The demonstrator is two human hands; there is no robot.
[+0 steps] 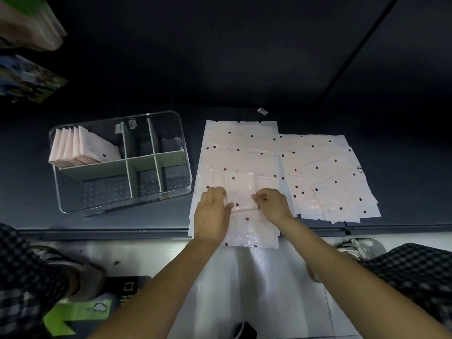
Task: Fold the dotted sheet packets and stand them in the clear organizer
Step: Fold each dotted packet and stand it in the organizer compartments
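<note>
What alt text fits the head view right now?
Both hands, left hand and right hand, fold a dotted packet atop spread sheets on a dark table; folded packets stand in the clear organizer at left.

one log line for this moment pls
step: folding | left hand and right hand grip folded packet on flat sheets | organizer: folded packets standing, far-left compartment

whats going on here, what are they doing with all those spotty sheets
A person is folding a dotted packet on top of a pile of flat ones. The left hand and the right hand hold it at its two sides. More flat packets are spread to the right. Several folded packets already stand in the back left compartment of the clear organizer.
</note>
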